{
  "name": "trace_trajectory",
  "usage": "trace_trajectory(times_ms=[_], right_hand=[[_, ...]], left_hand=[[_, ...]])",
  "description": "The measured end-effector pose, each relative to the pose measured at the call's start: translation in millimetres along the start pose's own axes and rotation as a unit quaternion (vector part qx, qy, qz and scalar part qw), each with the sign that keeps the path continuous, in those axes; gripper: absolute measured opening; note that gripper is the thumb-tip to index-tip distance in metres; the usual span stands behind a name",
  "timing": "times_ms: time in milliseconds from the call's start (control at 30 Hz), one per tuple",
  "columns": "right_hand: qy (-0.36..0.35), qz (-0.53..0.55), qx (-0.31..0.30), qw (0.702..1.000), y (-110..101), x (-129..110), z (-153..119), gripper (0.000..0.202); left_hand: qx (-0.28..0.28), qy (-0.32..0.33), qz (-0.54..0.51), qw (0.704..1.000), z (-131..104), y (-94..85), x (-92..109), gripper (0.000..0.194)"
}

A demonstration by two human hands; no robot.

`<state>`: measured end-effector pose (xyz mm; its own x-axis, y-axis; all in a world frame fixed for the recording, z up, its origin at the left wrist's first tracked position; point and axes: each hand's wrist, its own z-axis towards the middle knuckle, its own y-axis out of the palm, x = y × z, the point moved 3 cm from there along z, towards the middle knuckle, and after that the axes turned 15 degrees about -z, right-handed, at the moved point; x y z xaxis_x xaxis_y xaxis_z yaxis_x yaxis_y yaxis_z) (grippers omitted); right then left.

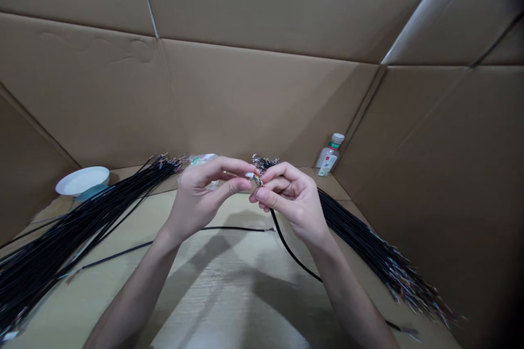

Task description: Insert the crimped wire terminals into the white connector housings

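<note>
Cable [286,245], in the head view, hangs from the right hand [292,202], whose thumb and fingers pinch its end near the coloured wires [257,180]. Just beside those fingertips, the left hand [200,191] has thumb and forefinger closed about the white connector [249,175]. A loose cable [237,228] runs beneath the left wrist. Left of that hand lies one bundle [102,212]; right of the right hand, another bundle [360,234], with a bottle [328,158] farther off.

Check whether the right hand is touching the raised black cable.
Touching. The head view shows the right hand pinching the black cable near its exposed coloured wires.
</note>
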<state>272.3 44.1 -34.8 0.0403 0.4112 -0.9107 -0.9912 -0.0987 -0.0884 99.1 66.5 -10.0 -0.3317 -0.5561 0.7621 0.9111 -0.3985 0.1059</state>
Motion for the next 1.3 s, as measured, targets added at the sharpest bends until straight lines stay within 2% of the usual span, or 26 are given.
trace_trajectory(times_ms=[300,400,467,533,600,667,900,1067,1167,1300], right_hand=[[-0.039,-0.095,0.028,0.994,0.8,-7.9,-5.6,0.022],[-0.034,-0.086,0.033,0.995,1.3,-8.5,-6.5,0.019],[-0.018,-0.056,0.032,0.998,1.7,-7.7,-6.2,0.018],[-0.002,-0.021,0.025,0.999,2.1,-6.5,-5.5,0.017],[0.012,0.005,0.018,1.000,2.1,-5.5,-4.5,0.017],[0.021,0.023,0.012,0.999,1.9,-4.7,-3.6,0.016],[0.038,0.045,-0.004,0.998,3.6,-3.5,-2.8,0.015],[0.029,0.019,0.040,0.999,6.4,-6.8,-5.2,0.017],[0.019,0.004,0.059,0.998,8.8,-8.0,-7.5,0.018],[0.014,-0.015,0.078,0.997,9.8,-8.3,-10.1,0.018]], left_hand=[[-0.025,0.033,0.070,0.997,0.4,-6.2,3.6,0.006],[-0.022,0.049,0.093,0.994,0.2,-6.3,3.8,0.006],[-0.012,0.087,0.111,0.990,0.9,-7.0,3.3,0.008],[-0.019,0.182,0.140,0.973,1.4,-7.6,4.2,0.011],[-0.045,0.284,0.182,0.940,0.7,-7.2,5.2,0.016],[-0.066,0.341,0.223,0.911,0.2,-6.7,5.1,0.019],[-0.070,0.405,0.307,0.858,-3.8,-3.8,4.6,0.019],[-0.051,0.452,0.373,0.809,-9.1,-3.9,-0.1,0.018],[-0.040,0.459,0.385,0.800,-9.3,-3.6,-2.4,0.018],[-0.029,0.450,0.385,0.805,-7.2,-2.1,-5.4,0.020]])
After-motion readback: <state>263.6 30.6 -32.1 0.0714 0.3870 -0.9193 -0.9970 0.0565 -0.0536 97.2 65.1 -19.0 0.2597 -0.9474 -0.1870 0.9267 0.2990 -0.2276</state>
